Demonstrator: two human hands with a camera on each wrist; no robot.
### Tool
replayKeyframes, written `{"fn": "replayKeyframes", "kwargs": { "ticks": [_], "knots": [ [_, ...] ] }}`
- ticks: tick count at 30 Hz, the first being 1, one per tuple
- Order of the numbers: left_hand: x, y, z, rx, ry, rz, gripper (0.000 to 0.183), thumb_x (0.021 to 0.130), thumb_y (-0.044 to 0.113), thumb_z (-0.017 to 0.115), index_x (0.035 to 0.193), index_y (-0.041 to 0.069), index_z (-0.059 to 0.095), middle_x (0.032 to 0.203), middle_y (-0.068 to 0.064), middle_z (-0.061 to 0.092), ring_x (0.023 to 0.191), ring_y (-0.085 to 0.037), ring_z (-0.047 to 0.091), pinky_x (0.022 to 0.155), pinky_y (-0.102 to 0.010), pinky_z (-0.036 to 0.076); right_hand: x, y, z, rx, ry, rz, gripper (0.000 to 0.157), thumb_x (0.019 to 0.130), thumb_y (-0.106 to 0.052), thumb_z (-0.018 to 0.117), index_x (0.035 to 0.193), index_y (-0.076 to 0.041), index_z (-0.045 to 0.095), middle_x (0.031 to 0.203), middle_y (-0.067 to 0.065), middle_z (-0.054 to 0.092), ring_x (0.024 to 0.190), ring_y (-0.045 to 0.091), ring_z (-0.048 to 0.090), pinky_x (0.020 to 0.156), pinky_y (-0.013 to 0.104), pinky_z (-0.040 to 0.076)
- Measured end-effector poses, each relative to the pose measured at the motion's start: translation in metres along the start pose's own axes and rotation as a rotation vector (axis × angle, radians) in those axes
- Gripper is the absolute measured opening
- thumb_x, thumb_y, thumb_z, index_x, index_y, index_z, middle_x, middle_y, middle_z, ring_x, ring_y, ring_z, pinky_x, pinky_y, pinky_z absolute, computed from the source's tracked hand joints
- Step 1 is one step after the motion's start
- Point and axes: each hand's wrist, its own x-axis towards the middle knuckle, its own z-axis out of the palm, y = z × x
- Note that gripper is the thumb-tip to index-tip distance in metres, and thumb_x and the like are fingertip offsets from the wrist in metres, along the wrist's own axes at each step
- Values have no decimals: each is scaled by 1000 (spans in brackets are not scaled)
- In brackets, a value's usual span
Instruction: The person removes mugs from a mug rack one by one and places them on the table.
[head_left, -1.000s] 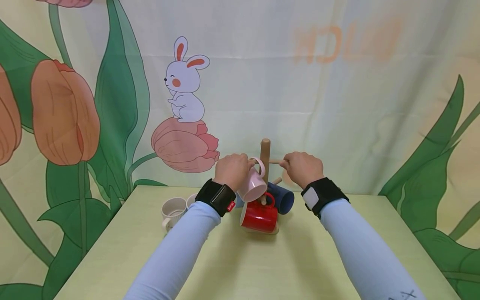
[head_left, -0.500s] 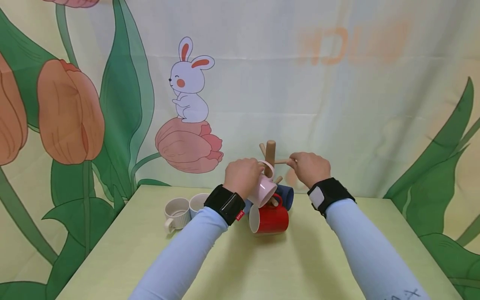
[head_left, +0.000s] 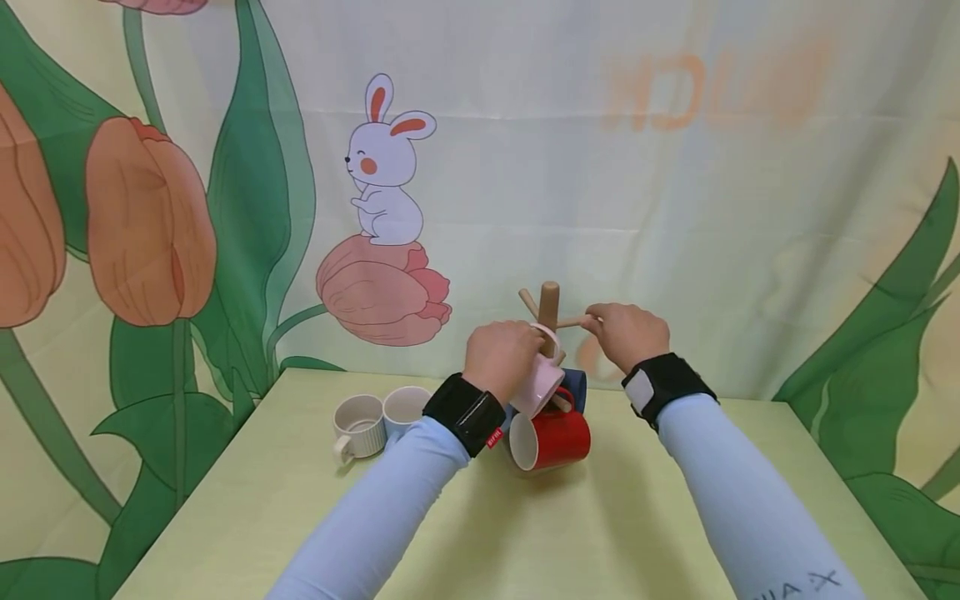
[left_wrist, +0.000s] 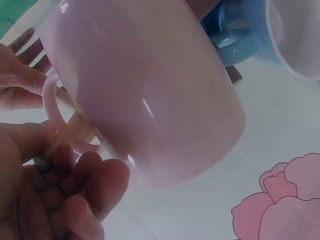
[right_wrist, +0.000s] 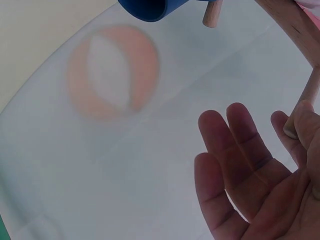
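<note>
- One pink mug [left_wrist: 150, 95] hanging tilted on the wooden stand [head_left: 550, 302], handle looped round a front peg [left_wrist: 71, 130];
- left hand [head_left: 501, 358] pinching that front peg, right beside the handle;
- right hand [head_left: 633, 336] clamped by thumb and forefinger on a second peg [head_left: 573, 322], other fingers spread apart;
- lower down, red mug [head_left: 555, 442] and navy mug [head_left: 576, 388];
- leftward on the table [head_left: 225, 517], ribbed mug [head_left: 362, 433] beside another mug [head_left: 405, 405].

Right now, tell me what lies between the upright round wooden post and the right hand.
A thin tan wooden peg, its tip pinched by the right hand; the head view shows it.
</note>
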Motion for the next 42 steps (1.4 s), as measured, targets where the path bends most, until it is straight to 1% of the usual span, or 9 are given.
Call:
{"fn": "replayKeyframes", "kwargs": {
  "ticks": [7, 17, 24, 29, 31, 32, 35, 38, 42],
  "knots": [
    [0, 6, 0, 36, 10, -6, 25, 90, 31, 74, 115, 33, 76, 94, -1, 72, 75, -17, 65, 64, -32, 57, 5, 3, 2, -4, -18, -2, 36, 101, -35, 56, 126, -11, 67, 91, 14, 73, 73, 32, 67, 58, 44, 54],
    [3, 24, -3, 83, 38, -67, 19, 95, 33, 68, 107, 24, 78, 83, 1, 71, 67, -13, 65, 58, -29, 56, 9, 7, 2, -9, -38, 6, 41, 102, -33, 55, 135, -9, 61, 105, 19, 72, 87, 37, 69, 66, 48, 56],
    [3, 27, -6, 138, 49, -36, 23, 98, 32, 63, 108, 17, 77, 81, 0, 72, 64, -13, 65, 54, -28, 54, 9, 5, 3, -13, -42, 28, 42, 103, -31, 54, 138, -9, 58, 103, 20, 72, 89, 38, 69, 68, 49, 56],
    [2, 21, -5, 130, 54, -15, 29, 98, 41, 61, 108, 20, 77, 75, 1, 70, 61, -13, 64, 52, -28, 53, 9, 1, 3, -27, -60, 39, 43, 104, -30, 53, 140, -9, 56, 103, 19, 72, 91, 39, 69, 72, 51, 56],
    [1, 17, -5, 123, 37, 8, 33, 99, 46, 56, 113, 24, 76, 69, 2, 66, 59, -13, 62, 50, -28, 52, 8, 1, 2, -35, -74, 46, 43, 104, -30, 53, 142, -9, 54, 99, 18, 72, 88, 38, 69, 71, 51, 56],
    [1, 14, -4, 95, 28, 1, 36, 100, 48, 52, 109, 23, 77, 66, 2, 63, 57, -13, 60, 49, -29, 51, 7, 1, 1, -39, -82, 50, 44, 104, -30, 52, 142, -8, 53, 95, 17, 73, 85, 38, 69, 71, 50, 56],
    [1, 2, -6, 1, -4, -39, 48, 103, 52, 43, 96, 19, 77, 59, 0, 55, 55, -16, 57, 47, -30, 50, 2, 1, -1, -60, -79, 58, 45, 104, -29, 53, 143, -7, 52, 80, 13, 70, 74, 34, 68, 65, 47, 56],
    [4, -15, -8, -127, 6, -127, 56, 104, 53, 39, 81, 12, 70, 58, -3, 52, 58, -21, 59, 48, -34, 49, -4, -1, -6, -79, -29, 56, 42, 103, -27, 55, 138, -5, 56, 77, 13, 68, 68, 33, 67, 62, 46, 55],
    [9, -41, -9, -205, 15, -171, 52, 104, 49, 42, 90, 8, 69, 64, -7, 56, 64, -26, 62, 52, -38, 50, -12, -9, -15, -88, 44, 37, 32, 102, -27, 56, 120, -3, 66, 75, 13, 66, 63, 31, 63, 57, 44, 54]
  ]
}}
